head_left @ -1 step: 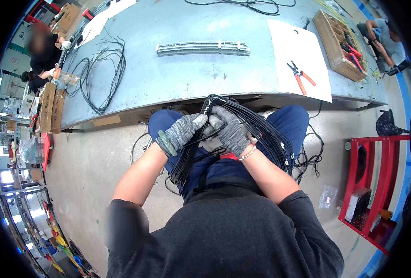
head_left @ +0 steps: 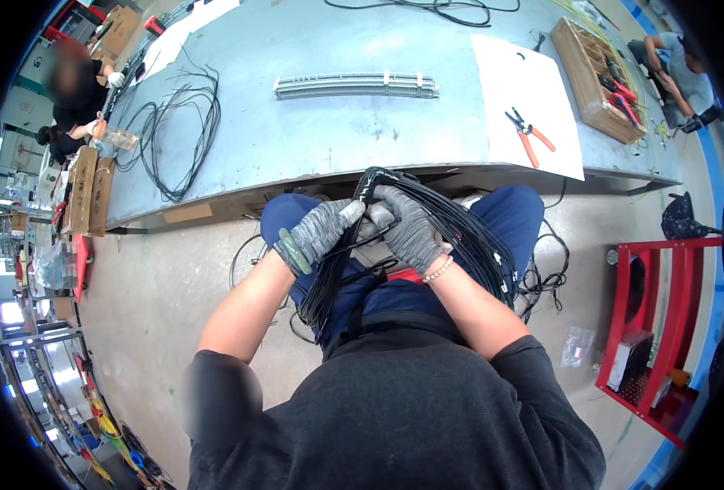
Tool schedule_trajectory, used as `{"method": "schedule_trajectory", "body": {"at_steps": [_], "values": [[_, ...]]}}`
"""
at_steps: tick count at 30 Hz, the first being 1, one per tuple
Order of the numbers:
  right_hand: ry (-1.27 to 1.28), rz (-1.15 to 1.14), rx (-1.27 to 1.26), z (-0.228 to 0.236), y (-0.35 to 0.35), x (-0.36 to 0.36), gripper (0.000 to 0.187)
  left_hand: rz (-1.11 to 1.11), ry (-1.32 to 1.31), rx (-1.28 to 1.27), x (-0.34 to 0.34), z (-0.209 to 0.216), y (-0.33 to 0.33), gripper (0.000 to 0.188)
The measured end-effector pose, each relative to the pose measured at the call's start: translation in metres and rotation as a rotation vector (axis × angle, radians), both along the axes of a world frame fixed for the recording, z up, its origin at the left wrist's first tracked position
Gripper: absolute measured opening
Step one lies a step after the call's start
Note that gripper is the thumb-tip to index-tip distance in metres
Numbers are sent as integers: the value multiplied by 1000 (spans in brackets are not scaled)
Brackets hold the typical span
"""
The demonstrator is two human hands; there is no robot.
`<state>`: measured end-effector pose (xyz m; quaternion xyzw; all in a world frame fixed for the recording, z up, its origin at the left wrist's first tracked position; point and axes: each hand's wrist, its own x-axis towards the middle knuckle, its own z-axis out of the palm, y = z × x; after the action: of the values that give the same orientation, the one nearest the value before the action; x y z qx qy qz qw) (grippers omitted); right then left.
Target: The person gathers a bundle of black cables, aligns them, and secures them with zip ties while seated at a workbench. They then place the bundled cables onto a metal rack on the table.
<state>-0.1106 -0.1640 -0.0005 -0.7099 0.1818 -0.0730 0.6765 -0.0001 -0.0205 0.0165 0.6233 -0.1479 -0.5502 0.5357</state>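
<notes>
Black, bent cable bundle [head_left: 464, 233] drapes over blue-trousered legs [head_left: 514, 204], the grey-gloved left hand [head_left: 317, 229] clamped on it. Whether the grey-gloved right hand's [head_left: 409, 230] curled fingers grip is unclear; slackening could let it splay.

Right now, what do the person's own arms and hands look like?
The left hand and right hand wear speckled grey gloves. There's a green bangle on the left, a pale beaded bracelet on the right. The sleeves are short and dark.
</notes>
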Motion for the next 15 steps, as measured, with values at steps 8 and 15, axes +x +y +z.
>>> {"method": "schedule_trajectory", "body": {"at_steps": [8, 15], "values": [[9, 604, -1114, 44, -62, -100, 8, 179, -214, 226, 38, 13, -3, 25], [1363, 61, -1315, 30, -385, -436, 26, 308, -258, 239, 49, 15, 6, 18]]}}
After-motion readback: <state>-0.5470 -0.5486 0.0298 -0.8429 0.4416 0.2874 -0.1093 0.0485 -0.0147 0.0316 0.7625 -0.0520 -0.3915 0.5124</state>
